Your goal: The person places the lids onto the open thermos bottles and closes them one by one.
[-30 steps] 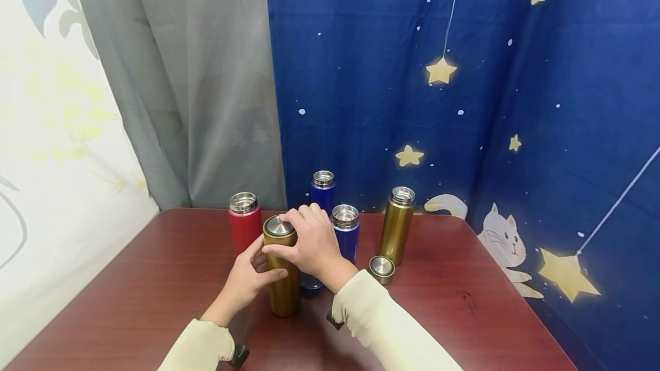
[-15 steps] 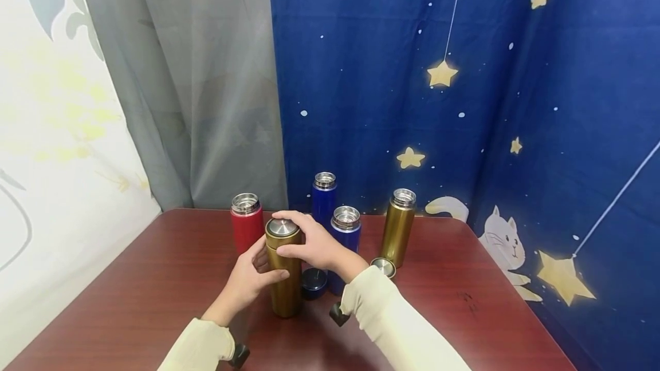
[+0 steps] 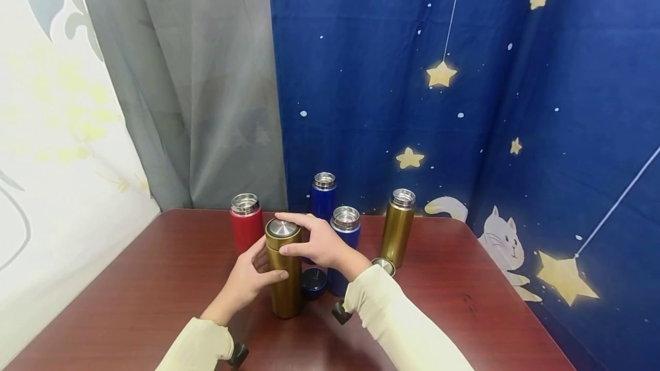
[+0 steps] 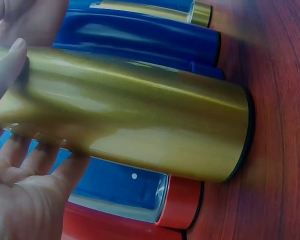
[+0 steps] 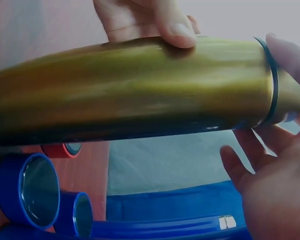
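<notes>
A gold thermos [image 3: 286, 293] stands upright on the table close to me. My left hand [image 3: 246, 280] grips its body, thumb in front and fingers behind. On its gold lid with a steel top [image 3: 283, 228] is my right hand [image 3: 326, 245], thumb at the near side and fingers curving round the far side. In the right wrist view a dark ring [image 5: 273, 82] shows between body and lid. Just behind stand an uncapped red thermos [image 3: 246, 225] on the left and an uncapped blue thermos [image 3: 346, 233] on the right, partly hidden by the right hand.
Farther back are another uncapped blue thermos [image 3: 323, 196] and an uncapped gold one [image 3: 398, 231]. A second gold lid [image 3: 384, 266] lies beside it. Blue lids [image 3: 313, 283] [image 5: 81, 215] and a red lid [image 4: 182, 202] lie among the bottles. Curtains [image 3: 361, 102] hang behind the table.
My right hand has turned about the lid, its fingers sliding off the steel top toward the far right side. My left hand keeps its hold on the thermos body.
</notes>
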{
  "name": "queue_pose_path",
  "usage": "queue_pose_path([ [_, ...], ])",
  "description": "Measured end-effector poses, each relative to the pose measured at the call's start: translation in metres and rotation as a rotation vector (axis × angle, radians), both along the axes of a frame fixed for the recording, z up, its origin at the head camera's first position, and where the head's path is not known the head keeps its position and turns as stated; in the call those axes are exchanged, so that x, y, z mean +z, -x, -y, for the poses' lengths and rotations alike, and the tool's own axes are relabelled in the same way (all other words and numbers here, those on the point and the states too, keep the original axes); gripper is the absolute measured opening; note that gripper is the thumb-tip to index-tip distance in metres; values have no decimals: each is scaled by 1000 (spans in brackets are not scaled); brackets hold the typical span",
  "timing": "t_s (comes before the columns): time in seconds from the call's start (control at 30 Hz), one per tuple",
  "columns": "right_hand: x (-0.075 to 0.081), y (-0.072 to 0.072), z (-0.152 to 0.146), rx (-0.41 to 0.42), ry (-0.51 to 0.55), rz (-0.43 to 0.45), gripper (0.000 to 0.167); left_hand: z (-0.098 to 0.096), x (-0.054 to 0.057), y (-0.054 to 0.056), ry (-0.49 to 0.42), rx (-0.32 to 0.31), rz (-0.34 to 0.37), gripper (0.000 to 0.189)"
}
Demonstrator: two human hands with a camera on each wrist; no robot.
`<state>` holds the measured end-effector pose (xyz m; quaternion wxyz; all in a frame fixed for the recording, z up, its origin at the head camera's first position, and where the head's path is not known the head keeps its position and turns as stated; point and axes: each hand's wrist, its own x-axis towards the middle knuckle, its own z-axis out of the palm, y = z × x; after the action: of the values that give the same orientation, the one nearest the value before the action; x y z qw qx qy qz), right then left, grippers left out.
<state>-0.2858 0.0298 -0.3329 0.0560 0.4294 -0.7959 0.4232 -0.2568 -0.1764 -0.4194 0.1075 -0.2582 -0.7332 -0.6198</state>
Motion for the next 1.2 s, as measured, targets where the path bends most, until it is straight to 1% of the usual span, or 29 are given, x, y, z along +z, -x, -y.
queue_pose_path([
  [0.23, -1, -5, 4, -145, -53, -191, 62, 0, 1, 1, 10, 14, -35, 81],
  [0.37, -2, -9, 8, -230, -86, -293, 64, 0, 0, 0, 14, 17, -35, 81],
  [0.57, -4, -13, 13, -329, -103, -392, 63, -1, 0, -1, -8, 19, -28, 82],
  [0.77, -6, -15, 17, -367, -81, -445, 59, -2, 0, -1, -21, 26, -33, 82],
  [0.87, -7, -14, 18, -364, -65, -448, 60, -2, -1, -1, -12, 27, -43, 81],
  [0.93, -8, -13, 17, -346, -52, -430, 60, -1, -1, 0, -5, 22, -50, 80],
  [1.03, -10, -11, 16, -288, -23, -362, 60, 1, -1, 1, 6, 17, -54, 80],
  [1.2, -12, -9, 11, -165, 19, -210, 60, 2, -1, 0, 17, 9, -36, 80],
])
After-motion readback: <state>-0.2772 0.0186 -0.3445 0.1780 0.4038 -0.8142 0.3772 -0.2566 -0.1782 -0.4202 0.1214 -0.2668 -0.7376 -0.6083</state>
